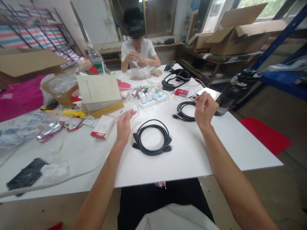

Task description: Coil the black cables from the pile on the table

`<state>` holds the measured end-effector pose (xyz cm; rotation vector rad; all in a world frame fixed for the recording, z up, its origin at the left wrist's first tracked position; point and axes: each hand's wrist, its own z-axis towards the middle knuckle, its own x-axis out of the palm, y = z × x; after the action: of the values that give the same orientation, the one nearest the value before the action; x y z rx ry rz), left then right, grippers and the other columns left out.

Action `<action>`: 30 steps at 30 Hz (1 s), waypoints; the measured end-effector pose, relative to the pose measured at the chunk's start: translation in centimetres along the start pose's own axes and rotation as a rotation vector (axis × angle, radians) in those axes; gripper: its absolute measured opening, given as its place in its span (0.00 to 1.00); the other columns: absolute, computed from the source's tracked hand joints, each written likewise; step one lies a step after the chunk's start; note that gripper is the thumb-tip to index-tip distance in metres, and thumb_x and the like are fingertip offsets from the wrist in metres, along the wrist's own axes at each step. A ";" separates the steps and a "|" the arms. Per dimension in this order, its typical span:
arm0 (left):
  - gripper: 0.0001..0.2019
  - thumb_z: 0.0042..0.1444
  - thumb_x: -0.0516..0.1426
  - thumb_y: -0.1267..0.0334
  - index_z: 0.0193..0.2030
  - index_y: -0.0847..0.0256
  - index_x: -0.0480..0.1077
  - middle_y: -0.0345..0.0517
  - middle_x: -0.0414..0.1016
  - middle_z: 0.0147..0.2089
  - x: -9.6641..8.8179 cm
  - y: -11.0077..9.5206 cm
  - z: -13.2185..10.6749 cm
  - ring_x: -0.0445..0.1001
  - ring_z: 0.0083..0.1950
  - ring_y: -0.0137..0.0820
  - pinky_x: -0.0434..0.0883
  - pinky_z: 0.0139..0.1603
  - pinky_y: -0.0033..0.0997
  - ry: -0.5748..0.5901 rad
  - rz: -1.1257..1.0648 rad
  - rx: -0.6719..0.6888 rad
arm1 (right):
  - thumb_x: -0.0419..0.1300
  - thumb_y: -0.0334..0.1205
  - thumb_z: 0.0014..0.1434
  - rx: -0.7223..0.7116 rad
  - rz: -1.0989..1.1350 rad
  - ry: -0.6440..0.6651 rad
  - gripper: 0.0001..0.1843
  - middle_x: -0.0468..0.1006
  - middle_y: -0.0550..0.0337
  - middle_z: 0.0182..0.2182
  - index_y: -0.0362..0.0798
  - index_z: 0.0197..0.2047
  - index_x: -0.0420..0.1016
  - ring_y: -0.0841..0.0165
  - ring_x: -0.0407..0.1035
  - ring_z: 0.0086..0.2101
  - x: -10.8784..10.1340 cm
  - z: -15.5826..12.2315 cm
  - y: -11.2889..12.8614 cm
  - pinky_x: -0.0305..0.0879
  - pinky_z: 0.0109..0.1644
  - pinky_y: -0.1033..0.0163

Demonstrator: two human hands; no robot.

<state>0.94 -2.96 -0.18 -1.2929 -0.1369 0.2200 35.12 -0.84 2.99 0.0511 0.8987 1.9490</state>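
A coiled black cable (153, 138) lies on the white table (192, 153) in front of me. My left hand (124, 123) hovers just left of it, palm up, fingers loosely spread and holding nothing. My right hand (203, 107) is raised over a second coiled black cable (184, 111) further back, fingers curled together in a pinch; what is in them is hidden from view.
A white power strip (151, 99) with chargers sits behind the cables. A red and white box (103, 126), a book (99, 92), a water bottle (96, 59) and packaging clutter the left. A person (137, 52) sits across the table. A black headset (175, 78) lies far right.
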 end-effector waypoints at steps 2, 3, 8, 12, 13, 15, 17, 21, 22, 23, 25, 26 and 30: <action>0.32 0.70 0.57 0.36 0.60 0.65 0.80 0.61 0.86 0.58 0.0 -0.1 0.0 0.82 0.66 0.45 0.71 0.73 0.47 -0.024 -0.031 -0.007 | 0.37 0.66 0.77 0.013 -0.028 0.011 0.37 0.74 0.55 0.29 0.48 0.35 0.72 0.68 0.70 0.31 -0.1 0.3 -0.1 0.66 0.40 0.60; 0.32 0.71 0.57 0.36 0.59 0.66 0.80 0.61 0.86 0.58 0.0 -0.1 0.0 0.82 0.66 0.45 0.70 0.73 0.47 -0.029 -0.040 -0.009 | 0.39 0.66 0.77 0.013 -0.043 0.043 0.36 0.75 0.54 0.30 0.47 0.36 0.73 0.68 0.70 0.31 -0.2 0.5 -0.2 0.66 0.41 0.60; 0.31 0.70 0.58 0.36 0.57 0.65 0.81 0.61 0.87 0.56 0.2 0.2 -0.1 0.83 0.64 0.45 0.72 0.71 0.46 -0.018 -0.054 -0.025 | 0.63 0.71 0.63 -0.036 -0.244 0.543 0.33 0.82 0.53 0.41 0.49 0.51 0.78 0.63 0.75 0.40 -0.4 0.9 -1.9 0.65 0.43 0.60; 0.31 0.70 0.58 0.35 0.55 0.65 0.82 0.60 0.87 0.55 0.3 0.1 -0.2 0.84 0.62 0.44 0.73 0.71 0.46 0.003 -0.055 -0.029 | 0.72 0.72 0.51 -0.049 -0.408 0.902 0.39 0.83 0.49 0.48 0.48 0.52 0.78 0.58 0.76 0.45 -0.3 1.0 -4.3 0.66 0.46 0.59; 0.31 0.70 0.58 0.36 0.55 0.65 0.82 0.60 0.87 0.54 0.3 0.0 -0.3 0.84 0.62 0.44 0.73 0.70 0.46 0.009 -0.054 -0.027 | 0.74 0.70 0.50 -0.033 -0.425 0.959 0.38 0.83 0.50 0.48 0.47 0.50 0.77 0.59 0.76 0.44 -0.3 1.0 -4.8 0.66 0.45 0.59; 0.30 0.70 0.58 0.36 0.54 0.64 0.82 0.59 0.87 0.53 0.4 -0.2 -0.5 0.85 0.60 0.43 0.74 0.70 0.46 0.034 -0.046 -0.022 | 0.74 0.66 0.51 0.002 -0.451 1.039 0.33 0.83 0.52 0.45 0.47 0.47 0.77 0.63 0.74 0.40 -0.2 1.1 -5.3 0.63 0.42 0.61; 0.28 0.71 0.58 0.38 0.54 0.63 0.82 0.58 0.87 0.53 0.4 -0.3 -0.6 0.85 0.59 0.42 0.74 0.70 0.45 0.075 -0.024 -0.009 | 0.72 0.62 0.56 0.007 -0.467 1.078 0.27 0.83 0.54 0.42 0.48 0.44 0.77 0.66 0.72 0.37 -0.3 1.2 -5.5 0.60 0.39 0.63; 0.24 0.68 0.63 0.43 0.56 0.62 0.82 0.57 0.87 0.55 0.6 0.0 -0.8 0.84 0.60 0.42 0.74 0.70 0.45 0.212 0.036 -0.018 | 0.62 0.57 0.68 -0.076 -0.494 1.058 0.19 0.82 0.54 0.38 0.48 0.39 0.75 0.67 0.68 0.34 -0.3 1.4 -5.2 0.55 0.39 0.62; 0.24 0.67 0.65 0.44 0.57 0.62 0.82 0.57 0.87 0.57 0.6 0.1 -0.9 0.84 0.62 0.43 0.74 0.70 0.45 0.259 0.048 -0.035 | 0.59 0.56 0.70 -0.090 -0.505 1.040 0.19 0.82 0.53 0.38 0.48 0.39 0.74 0.67 0.68 0.34 -0.2 1.3 -5.1 0.54 0.39 0.62; 0.24 0.65 0.67 0.45 0.58 0.61 0.82 0.57 0.86 0.59 0.6 0.3 -1.0 0.83 0.62 0.43 0.74 0.71 0.45 0.310 0.061 -0.053 | 0.57 0.55 0.72 -0.093 -0.519 1.011 0.19 0.82 0.51 0.38 0.47 0.39 0.74 0.66 0.68 0.34 -0.2 1.3 -4.9 0.54 0.39 0.61; 0.24 0.63 0.69 0.46 0.58 0.60 0.82 0.57 0.85 0.61 0.7 0.4 -1.3 0.83 0.64 0.45 0.74 0.71 0.46 0.417 0.081 -0.085 | 0.52 0.53 0.74 -0.064 -0.543 0.924 0.19 0.82 0.46 0.41 0.47 0.44 0.75 0.62 0.71 0.36 0.0 1.2 -4.7 0.55 0.40 0.60; 0.23 0.62 0.69 0.47 0.57 0.59 0.83 0.56 0.85 0.61 0.7 0.5 -1.4 0.83 0.64 0.45 0.74 0.72 0.47 0.466 0.091 -0.096 | 0.51 0.52 0.74 -0.035 -0.549 0.875 0.20 0.82 0.44 0.42 0.46 0.46 0.75 0.60 0.72 0.37 0.0 1.1 -4.6 0.56 0.41 0.60; 0.20 0.63 0.68 0.48 0.54 0.58 0.86 0.54 0.87 0.57 0.6 0.2 -1.7 0.85 0.61 0.47 0.77 0.69 0.47 0.549 0.140 -0.105 | 0.46 0.54 0.76 0.104 -0.479 0.676 0.24 0.81 0.41 0.38 0.44 0.54 0.72 0.55 0.74 0.38 0.2 1.4 -4.3 0.64 0.46 0.56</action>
<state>1.92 -4.36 -0.88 -1.4255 0.4160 -0.0292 38.74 1.21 1.33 -0.7357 1.3010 1.4677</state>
